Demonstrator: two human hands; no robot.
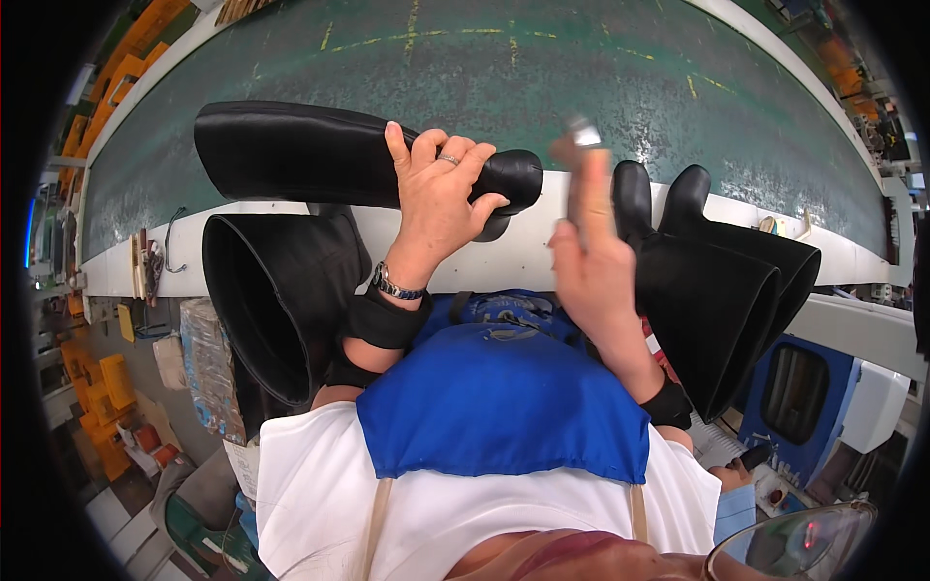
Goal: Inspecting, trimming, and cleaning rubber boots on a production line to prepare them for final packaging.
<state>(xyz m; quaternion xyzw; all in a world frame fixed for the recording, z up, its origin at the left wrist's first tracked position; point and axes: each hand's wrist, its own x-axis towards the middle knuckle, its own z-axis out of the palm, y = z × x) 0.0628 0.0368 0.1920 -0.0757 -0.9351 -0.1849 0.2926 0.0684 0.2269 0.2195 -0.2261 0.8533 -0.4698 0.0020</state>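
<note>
A tall black boot (291,150) lies sideways along the white ledge and the green surface, its shaft pointing left and its toe end to the right. My left hand (436,198) is closed over it near the ankle, thumb toward the toe. Just right of the toe, my right hand (599,276) grips a hammer, raised and blurred by motion. The hammer's shiny metal head (584,134) is apart from the boot. Below the held boot's shaft, another black boot (354,247) shows its wide opening toward me. Two more black boots (707,276) lean on the ledge to the right.
Beyond the white ledge (528,261) stretches a worn green surface (465,73) with yellow dashed lines. Thin tools (145,263) lie on the ledge at far left. A blue machine (799,397) stands at lower right, near another person's hand (733,474).
</note>
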